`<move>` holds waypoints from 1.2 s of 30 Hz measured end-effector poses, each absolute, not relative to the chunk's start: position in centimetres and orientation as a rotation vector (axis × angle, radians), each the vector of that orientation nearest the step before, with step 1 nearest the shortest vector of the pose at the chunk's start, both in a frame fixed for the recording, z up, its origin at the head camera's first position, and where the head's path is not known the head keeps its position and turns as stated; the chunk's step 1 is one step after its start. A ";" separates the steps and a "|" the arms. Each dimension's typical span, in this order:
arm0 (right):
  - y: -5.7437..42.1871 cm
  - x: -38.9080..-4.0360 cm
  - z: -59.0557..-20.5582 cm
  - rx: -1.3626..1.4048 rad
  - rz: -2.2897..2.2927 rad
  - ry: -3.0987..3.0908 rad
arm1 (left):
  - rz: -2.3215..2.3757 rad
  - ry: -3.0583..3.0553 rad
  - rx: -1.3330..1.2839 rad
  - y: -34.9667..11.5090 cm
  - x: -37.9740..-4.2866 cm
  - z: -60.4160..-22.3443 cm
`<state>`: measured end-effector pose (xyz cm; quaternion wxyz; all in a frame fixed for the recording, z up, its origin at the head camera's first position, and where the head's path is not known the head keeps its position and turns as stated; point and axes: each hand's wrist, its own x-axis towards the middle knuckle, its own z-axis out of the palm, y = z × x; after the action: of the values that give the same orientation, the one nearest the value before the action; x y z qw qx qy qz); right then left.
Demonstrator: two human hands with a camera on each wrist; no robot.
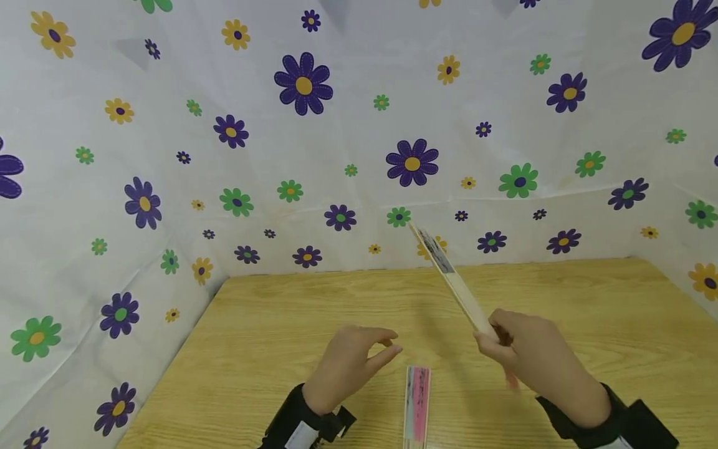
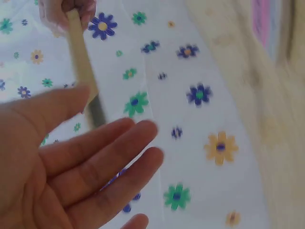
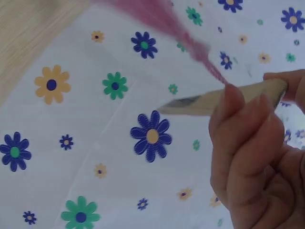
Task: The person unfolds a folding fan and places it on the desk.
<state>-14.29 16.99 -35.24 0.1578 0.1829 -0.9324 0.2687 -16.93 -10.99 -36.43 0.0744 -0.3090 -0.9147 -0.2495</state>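
Note:
My right hand grips a folded hand fan by its narrow end, above the table. Its pale wooden sticks slant up and to the left, with dark-marked leaf showing near the far tip. A pink tassel hangs from the held end, blurred in the right wrist view. To the left, my left hand hovers with relaxed fingers and nothing between thumb and index finger. A second folded fan, pink and pale blue with dark markings, lies on the table between the hands, its near end cut off by the frame.
A light wood-grain table spreads out under both hands. Around its back and sides hangs a white cloth printed with purple, green and yellow flowers. Black wrist bands are worn on both wrists.

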 end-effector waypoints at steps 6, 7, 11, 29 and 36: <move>13.5 -12.5 -37.4 0.748 0.389 -2.145 | -1.992 -2.647 -0.833 -9.6 -16.2 -36.5; 13.0 -12.3 -37.7 0.769 0.361 -2.094 | -2.148 -2.599 -0.770 -9.4 -16.1 -36.6; 11.7 -11.8 -38.5 0.790 0.322 -2.020 | -2.492 -2.423 -0.633 -9.0 -15.8 -36.7; 13.3 -13.2 -36.9 0.776 1.844 -2.596 | -2.349 -2.673 -0.815 -9.4 -15.3 -36.9; 13.4 -12.9 -36.6 0.709 1.712 -2.656 | -2.195 -2.731 -0.711 -9.1 -15.1 -36.7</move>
<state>-12.92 13.35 -36.61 -0.0484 0.2188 -0.8192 0.5280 -15.13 -9.08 -36.74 -0.2153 -0.1943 -0.7459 -0.5995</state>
